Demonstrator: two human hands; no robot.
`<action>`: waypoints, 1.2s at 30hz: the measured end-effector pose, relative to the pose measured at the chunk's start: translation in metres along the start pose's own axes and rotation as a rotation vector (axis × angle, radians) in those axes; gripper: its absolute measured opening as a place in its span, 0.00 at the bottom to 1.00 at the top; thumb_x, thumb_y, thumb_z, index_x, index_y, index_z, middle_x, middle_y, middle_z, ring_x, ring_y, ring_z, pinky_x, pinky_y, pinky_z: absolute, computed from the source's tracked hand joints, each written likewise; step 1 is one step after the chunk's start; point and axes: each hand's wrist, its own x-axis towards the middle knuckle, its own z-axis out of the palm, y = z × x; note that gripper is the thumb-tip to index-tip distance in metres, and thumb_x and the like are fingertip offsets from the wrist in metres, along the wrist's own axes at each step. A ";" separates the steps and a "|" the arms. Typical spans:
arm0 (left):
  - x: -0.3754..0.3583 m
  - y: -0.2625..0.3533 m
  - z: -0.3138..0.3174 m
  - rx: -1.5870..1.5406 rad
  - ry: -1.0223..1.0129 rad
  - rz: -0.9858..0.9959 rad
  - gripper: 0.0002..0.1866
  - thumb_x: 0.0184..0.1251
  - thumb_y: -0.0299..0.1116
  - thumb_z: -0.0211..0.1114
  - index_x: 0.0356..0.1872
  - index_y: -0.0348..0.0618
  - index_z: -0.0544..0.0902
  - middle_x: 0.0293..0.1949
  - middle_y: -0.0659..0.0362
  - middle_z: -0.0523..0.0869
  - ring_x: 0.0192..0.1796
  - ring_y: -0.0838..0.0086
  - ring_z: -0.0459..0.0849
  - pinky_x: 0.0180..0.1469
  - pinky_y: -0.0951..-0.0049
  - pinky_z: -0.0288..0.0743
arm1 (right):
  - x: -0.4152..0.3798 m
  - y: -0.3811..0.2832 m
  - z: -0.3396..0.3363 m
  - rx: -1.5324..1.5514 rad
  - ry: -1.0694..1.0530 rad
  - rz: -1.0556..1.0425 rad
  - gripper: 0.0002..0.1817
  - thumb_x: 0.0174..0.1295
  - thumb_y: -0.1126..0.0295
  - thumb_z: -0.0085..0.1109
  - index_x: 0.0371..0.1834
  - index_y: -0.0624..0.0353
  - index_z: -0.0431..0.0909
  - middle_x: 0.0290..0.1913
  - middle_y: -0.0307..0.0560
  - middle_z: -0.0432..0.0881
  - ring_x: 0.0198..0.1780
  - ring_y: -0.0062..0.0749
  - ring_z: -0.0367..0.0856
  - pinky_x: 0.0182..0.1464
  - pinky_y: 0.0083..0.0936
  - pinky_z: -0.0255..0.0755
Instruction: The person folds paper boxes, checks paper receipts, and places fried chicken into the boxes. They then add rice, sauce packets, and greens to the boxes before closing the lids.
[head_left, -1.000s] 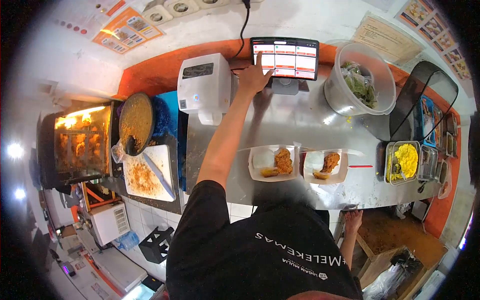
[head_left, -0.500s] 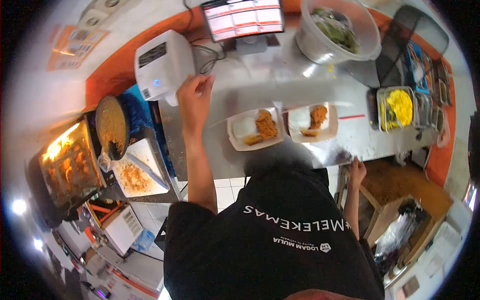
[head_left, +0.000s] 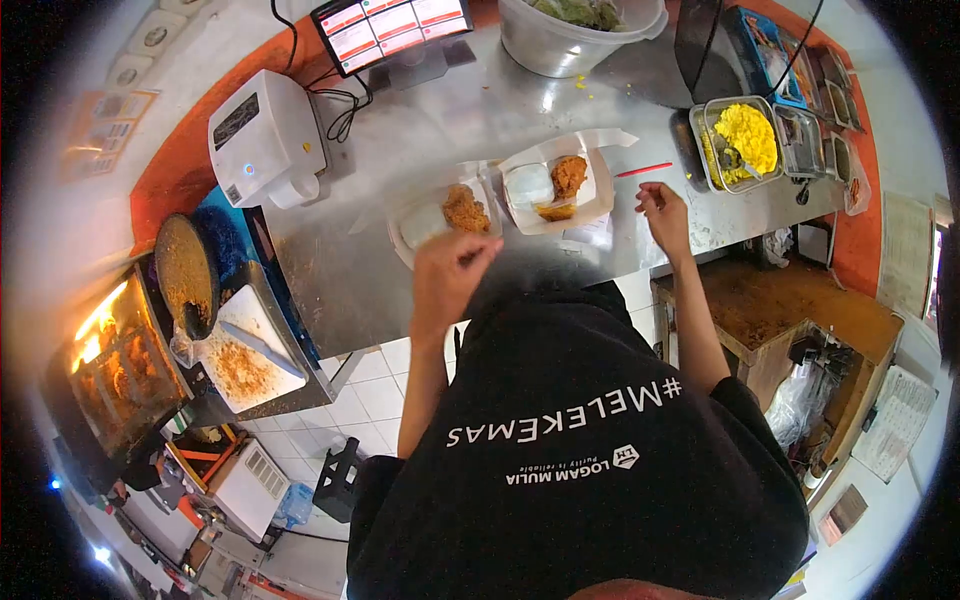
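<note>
Two open paper food boxes stand side by side on the steel counter. The left box [head_left: 402, 250] holds white rice and a crumbed brown piece, and my left hand [head_left: 447, 278] covers part of its near side. The fingers of that hand are curled together, and what they hold, if anything, is hidden. In the right box [head_left: 590, 212] are white rice [head_left: 528, 184], a fried brown piece [head_left: 569, 177] and a smaller golden piece [head_left: 556, 212]. Just right of this box my right hand [head_left: 666, 220] hovers with loosely bent fingers, thumb apart and nothing visible between them.
A red stick [head_left: 644, 170] lies on the steel counter [head_left: 430, 130]. Beyond are a tray of yellow food [head_left: 745, 140], a large tub [head_left: 560, 50], a screen [head_left: 392, 32] and a white printer [head_left: 262, 140]. A knife [head_left: 262, 348] rests on a crumb-covered board [head_left: 240, 385] at left.
My left hand has come down from beside the printer to the left box. My right hand has risen from the counter's front edge to beside the right box. The view has shifted.
</note>
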 end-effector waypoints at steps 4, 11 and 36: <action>0.094 0.067 -0.015 0.172 0.104 0.299 0.13 0.74 0.39 0.62 0.43 0.40 0.87 0.32 0.50 0.88 0.35 0.59 0.87 0.41 0.65 0.78 | -0.002 -0.011 -0.018 0.117 -0.014 0.005 0.10 0.71 0.73 0.55 0.48 0.69 0.80 0.37 0.47 0.86 0.36 0.27 0.86 0.41 0.24 0.79; 0.363 0.061 0.069 0.718 -0.078 0.606 0.32 0.67 0.47 0.68 0.70 0.52 0.73 0.68 0.38 0.73 0.67 0.48 0.75 0.66 0.53 0.71 | -0.033 0.020 -0.036 0.166 -0.057 -0.046 0.09 0.71 0.74 0.55 0.49 0.68 0.80 0.38 0.47 0.87 0.38 0.23 0.85 0.42 0.22 0.78; 0.446 0.003 0.138 0.849 -0.133 0.509 0.21 0.53 0.30 0.69 0.51 0.44 0.86 0.65 0.40 0.76 0.59 0.48 0.82 0.64 0.54 0.75 | 0.050 0.105 -0.150 0.179 -0.166 0.033 0.12 0.72 0.70 0.58 0.52 0.66 0.79 0.38 0.42 0.83 0.38 0.23 0.82 0.44 0.21 0.76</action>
